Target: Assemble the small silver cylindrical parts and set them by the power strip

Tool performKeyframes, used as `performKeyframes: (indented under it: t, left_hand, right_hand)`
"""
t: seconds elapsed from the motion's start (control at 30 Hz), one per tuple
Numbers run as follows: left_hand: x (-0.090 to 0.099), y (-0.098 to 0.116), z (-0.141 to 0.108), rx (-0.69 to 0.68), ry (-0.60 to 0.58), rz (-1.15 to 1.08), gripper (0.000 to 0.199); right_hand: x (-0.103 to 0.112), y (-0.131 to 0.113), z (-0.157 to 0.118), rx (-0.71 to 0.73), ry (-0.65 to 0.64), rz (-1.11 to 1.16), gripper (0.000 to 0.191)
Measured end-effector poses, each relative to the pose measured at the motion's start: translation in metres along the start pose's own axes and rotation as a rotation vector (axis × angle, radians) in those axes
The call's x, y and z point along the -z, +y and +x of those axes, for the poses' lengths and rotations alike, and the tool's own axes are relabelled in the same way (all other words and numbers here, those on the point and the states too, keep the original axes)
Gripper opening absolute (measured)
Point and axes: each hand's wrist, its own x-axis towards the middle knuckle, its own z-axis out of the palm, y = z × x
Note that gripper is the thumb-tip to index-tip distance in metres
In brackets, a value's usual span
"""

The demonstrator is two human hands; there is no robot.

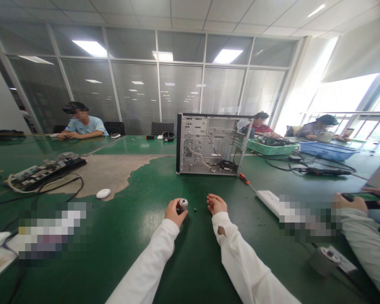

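Note:
My left hand (175,213) is closed around a short silver cylinder (184,204). Its round top has a dark spot in the middle, and it stands upright at the green table surface. Just right of it, a tiny dark piece (195,210) lies on the table between my hands. Slightly above the table, my right hand (217,205) has its fingers curled and pressed together; whatever they hold, if anything, is too small to make out. Beyond both hands stands an open computer case (194,162), with cables visible inside.
An orange-handled screwdriver (244,179) and a white power strip (267,200) lie to the right. A white oval object (103,194) is on the left. Green (272,147) and blue (329,151) baskets stand farther back. Other people sit around the table; a co-worker's hand (351,204) holds a phone.

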Motion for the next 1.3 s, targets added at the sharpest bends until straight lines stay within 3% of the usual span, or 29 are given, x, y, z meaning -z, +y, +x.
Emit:
performKeyframes:
  t: [0.2,0.27,0.37,0.43,0.67,0.9,1.0,1.07,1.17,1.3]
  left_hand:
    - [0.002,0.004,-0.001,0.016,-0.001,-0.028,0.036]
    - [0.001,0.006,-0.002,0.028,-0.007,-0.056,0.037]
    - [-0.003,0.007,-0.004,0.05,-0.048,-0.163,0.038]
    - [-0.006,0.006,-0.005,0.057,-0.101,-0.258,0.04]
    - [-0.008,0.007,-0.007,0.067,-0.334,-0.472,0.058]
    - [-0.008,0.014,-0.008,0.128,-0.408,-0.478,0.054]
    - [-0.008,0.013,-0.007,0.116,-0.421,-0.48,0.05]
    - [-0.008,0.013,-0.006,0.11,-0.427,-0.481,0.048]
    - [-0.008,0.012,-0.006,0.094,-0.424,-0.479,0.044]
    - [-0.009,0.012,-0.005,0.063,-0.426,-0.466,0.041]
  right_hand:
    - [-0.011,-0.012,-0.03,0.16,-0.144,-0.171,0.015]
    - [-0.017,-0.014,-0.047,0.325,-0.259,-0.295,0.016]
    - [-0.025,-0.013,-0.069,0.703,-0.445,-0.604,0.027]
    - [-0.027,-0.01,-0.076,0.855,-0.512,-0.754,0.032]
    - [-0.013,-0.007,-0.078,0.82,-0.578,-0.977,0.043]
    - [0.033,-0.021,-0.115,0.793,-0.633,-1.075,0.05]
    - [0.069,-0.022,-0.131,0.85,-0.566,-1.105,0.051]
    - [0.098,-0.022,-0.138,0.896,-0.454,-1.152,0.053]
    - [0.147,-0.025,-0.146,0.921,-0.175,-1.228,0.054]
    - [0.211,-0.041,-0.149,0.844,0.197,-1.302,0.059]
